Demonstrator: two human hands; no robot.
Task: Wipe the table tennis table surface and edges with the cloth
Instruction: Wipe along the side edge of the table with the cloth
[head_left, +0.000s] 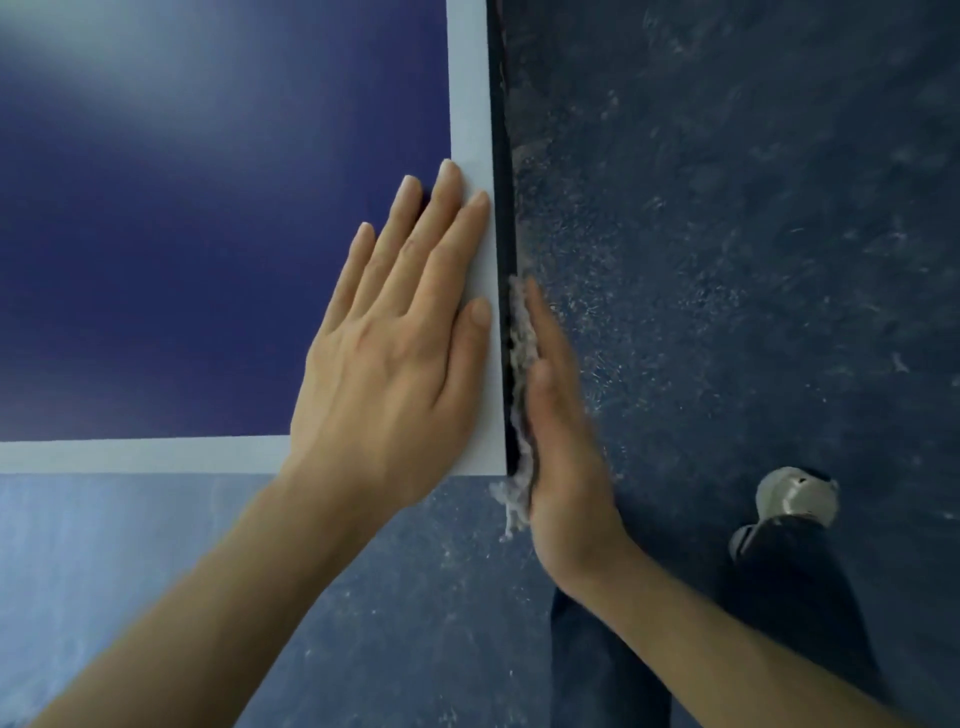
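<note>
The blue table tennis table (182, 234) fills the upper left, with white border lines along its right and near sides; its near right corner sits at mid-frame. My left hand (400, 332) lies flat on the top by that corner, fingers straight, partly over the white line. My right hand (561, 441) stands vertical against the table's dark side edge (500, 182), fingers straight, pressing a pale fluffy cloth (521, 343) between palm and edge. The cloth's lower fringe hangs out just below the corner. Most of the cloth is hidden by my right hand.
A speckled dark blue floor (753, 234) spreads to the right and below the table. My legs in dark trousers (779, 597) and a grey shoe (795, 496) stand at the lower right, close to the table's corner.
</note>
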